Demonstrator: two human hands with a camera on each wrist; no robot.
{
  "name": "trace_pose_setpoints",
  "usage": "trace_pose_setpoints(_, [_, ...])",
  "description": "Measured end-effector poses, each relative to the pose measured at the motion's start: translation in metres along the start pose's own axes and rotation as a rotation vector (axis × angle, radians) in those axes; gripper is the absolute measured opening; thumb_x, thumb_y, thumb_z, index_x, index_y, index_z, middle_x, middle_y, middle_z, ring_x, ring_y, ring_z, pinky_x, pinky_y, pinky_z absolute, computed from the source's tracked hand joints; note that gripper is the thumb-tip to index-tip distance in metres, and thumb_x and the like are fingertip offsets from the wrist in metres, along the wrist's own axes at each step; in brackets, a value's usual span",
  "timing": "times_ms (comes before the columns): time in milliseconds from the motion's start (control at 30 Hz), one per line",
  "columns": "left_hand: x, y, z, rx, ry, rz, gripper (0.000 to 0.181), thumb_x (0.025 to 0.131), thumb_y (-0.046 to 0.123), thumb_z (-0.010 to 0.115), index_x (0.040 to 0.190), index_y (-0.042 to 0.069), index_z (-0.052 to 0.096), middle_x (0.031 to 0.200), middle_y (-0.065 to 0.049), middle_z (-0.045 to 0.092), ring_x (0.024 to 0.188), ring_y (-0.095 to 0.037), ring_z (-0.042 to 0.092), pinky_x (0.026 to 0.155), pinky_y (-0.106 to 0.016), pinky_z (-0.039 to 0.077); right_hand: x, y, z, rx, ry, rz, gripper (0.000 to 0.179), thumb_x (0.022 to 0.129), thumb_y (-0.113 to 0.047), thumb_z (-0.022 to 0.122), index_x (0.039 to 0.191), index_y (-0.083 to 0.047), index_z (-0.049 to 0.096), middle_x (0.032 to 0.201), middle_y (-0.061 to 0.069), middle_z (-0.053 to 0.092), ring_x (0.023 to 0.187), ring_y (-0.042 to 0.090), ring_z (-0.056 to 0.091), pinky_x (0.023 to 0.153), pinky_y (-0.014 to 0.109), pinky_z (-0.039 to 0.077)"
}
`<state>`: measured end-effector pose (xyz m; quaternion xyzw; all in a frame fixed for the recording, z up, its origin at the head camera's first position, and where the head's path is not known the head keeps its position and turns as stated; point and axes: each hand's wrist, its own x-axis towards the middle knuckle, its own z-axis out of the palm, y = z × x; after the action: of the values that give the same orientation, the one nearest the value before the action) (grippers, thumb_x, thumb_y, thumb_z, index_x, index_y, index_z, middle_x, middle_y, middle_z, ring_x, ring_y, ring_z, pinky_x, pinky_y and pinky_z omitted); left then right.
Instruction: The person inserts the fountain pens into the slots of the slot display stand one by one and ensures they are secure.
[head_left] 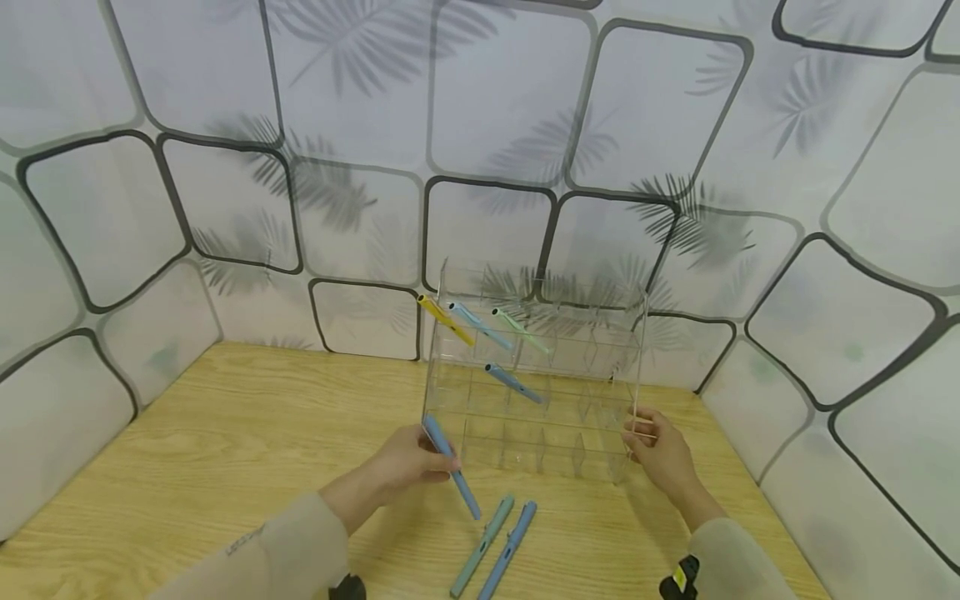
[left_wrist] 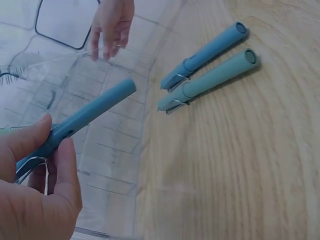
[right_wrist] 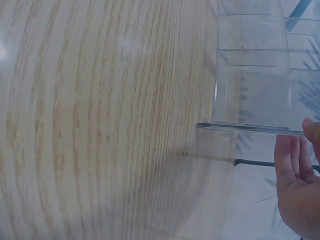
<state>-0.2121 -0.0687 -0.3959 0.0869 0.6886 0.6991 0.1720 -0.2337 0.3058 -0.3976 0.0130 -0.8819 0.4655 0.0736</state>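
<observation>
My left hand [head_left: 408, 461] pinches a blue pen [head_left: 452, 467] between thumb and fingers, beside the lower left corner of a clear pen rack [head_left: 525, 433]. The metal clip of this pen shows in the left wrist view. At the other side, my right hand [head_left: 663, 454] holds the rack's side panel, thumb on one face and fingers on the other [right_wrist: 292, 165]. A yellow pen [head_left: 446, 320], a light blue pen [head_left: 480, 325], a pale green pen [head_left: 521, 329] and a darker blue pen [head_left: 513, 383] lie slanted in the rack's compartments.
On the wooden table [head_left: 262, 433] in front of the rack lie a green pen [head_left: 482, 546] and another blue pen [head_left: 508, 550], side by side. A patterned curtain [head_left: 360, 217] hangs behind the table and along its sides.
</observation>
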Motion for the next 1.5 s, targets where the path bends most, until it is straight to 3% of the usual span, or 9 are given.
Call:
trace_pose_setpoints(367, [0.018, 0.028, 0.004, -0.109, 0.338, 0.086, 0.017, 0.086, -0.001, 0.069, 0.097, -0.005, 0.058, 0.096, -0.014, 0.061, 0.087, -0.023, 0.064, 0.083, -0.035, 0.055, 0.001, 0.0, 0.001, 0.009, 0.005, 0.0, 0.044, 0.094, -0.001, 0.059, 0.135, 0.004, 0.043, 0.122, 0.03, 0.054, 0.103, 0.035, 0.059, 0.071, 0.027, 0.057])
trace_pose_setpoints(633, [0.034, 0.048, 0.002, -0.161, 0.505, 0.18, 0.02, 0.082, 0.002, 0.074, 0.094, -0.002, 0.059, 0.092, -0.009, 0.062, 0.083, -0.018, 0.062, 0.08, -0.03, 0.055, 0.0, 0.003, 0.001, 0.0, 0.004, 0.001, 0.045, 0.094, -0.003, 0.059, 0.135, 0.004, 0.042, 0.122, 0.03, 0.053, 0.104, 0.036, 0.059, 0.071, 0.027, 0.057])
trace_pose_setpoints(800, [0.042, 0.054, 0.001, -0.142, 0.561, 0.201, 0.025, 0.081, 0.006, 0.076, 0.098, 0.0, 0.059, 0.096, -0.008, 0.061, 0.085, -0.017, 0.06, 0.08, -0.029, 0.054, 0.0, 0.003, 0.001, -0.003, 0.005, 0.001, 0.045, 0.094, -0.004, 0.06, 0.135, 0.004, 0.042, 0.122, 0.03, 0.054, 0.104, 0.036, 0.059, 0.071, 0.026, 0.057])
trace_pose_setpoints(1067, [0.054, 0.058, 0.0, -0.037, 0.639, 0.264, 0.025, 0.079, 0.007, 0.079, 0.094, 0.001, 0.059, 0.089, -0.008, 0.062, 0.075, -0.015, 0.059, 0.072, -0.027, 0.053, 0.002, 0.004, 0.001, -0.001, 0.009, 0.001, 0.045, 0.094, -0.005, 0.06, 0.135, 0.004, 0.043, 0.122, 0.03, 0.054, 0.104, 0.036, 0.059, 0.071, 0.027, 0.057])
trace_pose_setpoints(1500, [0.065, 0.053, -0.004, 0.193, 0.596, 0.278, 0.025, 0.078, 0.011, 0.08, 0.093, 0.0, 0.063, 0.088, -0.012, 0.067, 0.076, -0.021, 0.064, 0.062, -0.026, 0.057, 0.003, 0.008, 0.0, -0.003, 0.001, -0.012, 0.044, 0.094, -0.004, 0.059, 0.135, 0.004, 0.042, 0.122, 0.03, 0.054, 0.103, 0.035, 0.06, 0.072, 0.026, 0.056])
